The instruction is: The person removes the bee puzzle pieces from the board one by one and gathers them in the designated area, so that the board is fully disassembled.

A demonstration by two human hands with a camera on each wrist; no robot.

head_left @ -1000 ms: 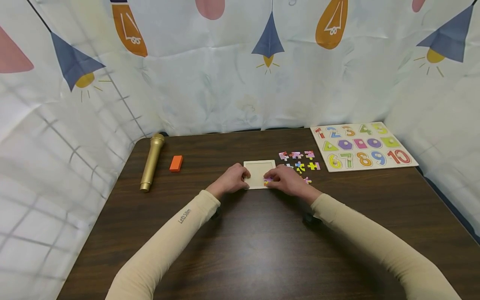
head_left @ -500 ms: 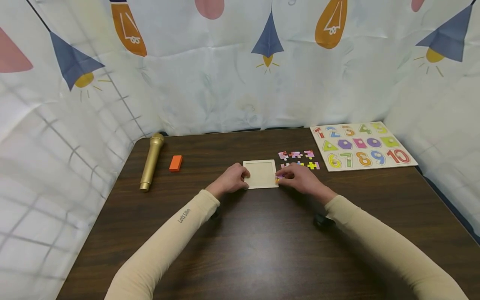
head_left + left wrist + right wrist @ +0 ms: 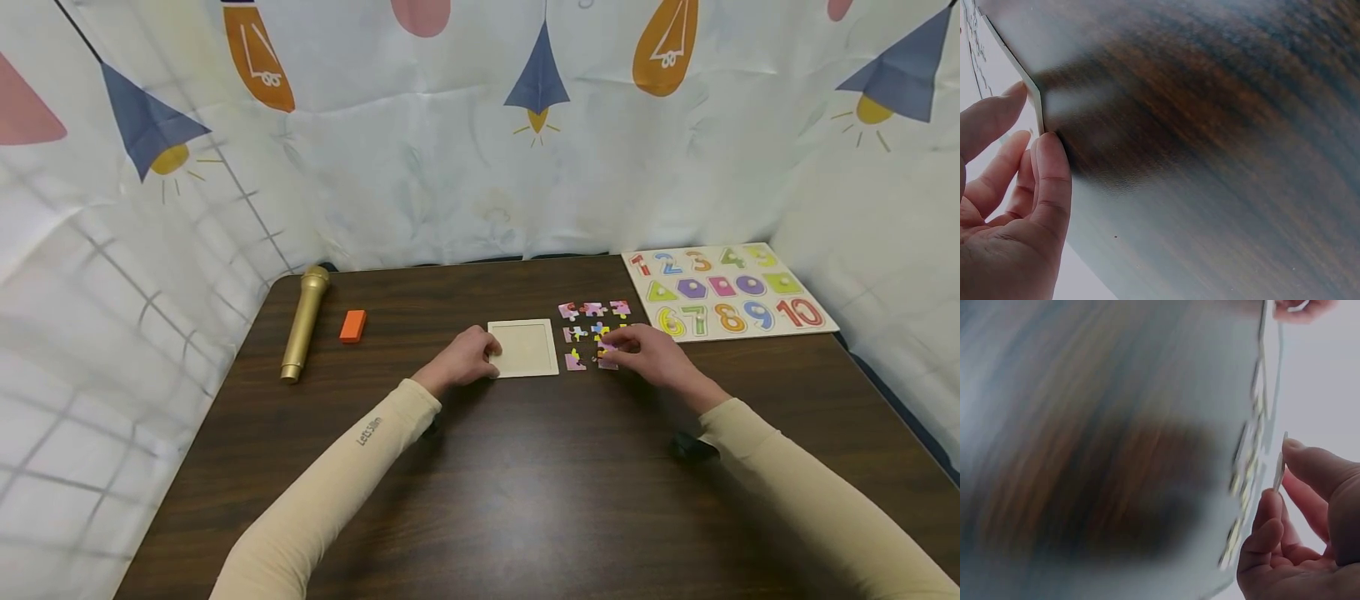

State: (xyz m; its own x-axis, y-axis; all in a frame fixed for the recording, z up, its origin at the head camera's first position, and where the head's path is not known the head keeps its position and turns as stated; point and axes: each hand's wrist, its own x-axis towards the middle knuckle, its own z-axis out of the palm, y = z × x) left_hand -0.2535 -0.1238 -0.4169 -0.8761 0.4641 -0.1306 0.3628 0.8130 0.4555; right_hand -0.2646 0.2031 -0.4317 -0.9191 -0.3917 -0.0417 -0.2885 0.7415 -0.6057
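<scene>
A small square wooden puzzle frame [image 3: 523, 350] lies bare on the dark table, its shallow recess showing. My left hand [image 3: 463, 358] grips the frame's left side, thumb near the front corner; the left wrist view shows the fingertips [image 3: 1054, 150] along its edge. To the right, my right hand [image 3: 654, 357] pinches a pink and yellow jigsaw piece [image 3: 608, 352] between thumb and fingers. Seen edge-on in the right wrist view, that jigsaw piece [image 3: 1280, 470] is held above the table. Several loose jigsaw pieces [image 3: 575, 362] lie in rows beside the frame, some partly hidden by the right hand.
A board with number and shape pieces [image 3: 727, 292] lies at the back right. On the left are a gold microphone [image 3: 304, 325] and an orange block [image 3: 352, 326]. A patterned white curtain [image 3: 450, 183] hangs behind the brown table [image 3: 510, 475].
My right hand has moved right, from the frame's lower right corner to above the loose pieces, carrying the jigsaw piece with it. The left hand has stayed at the frame.
</scene>
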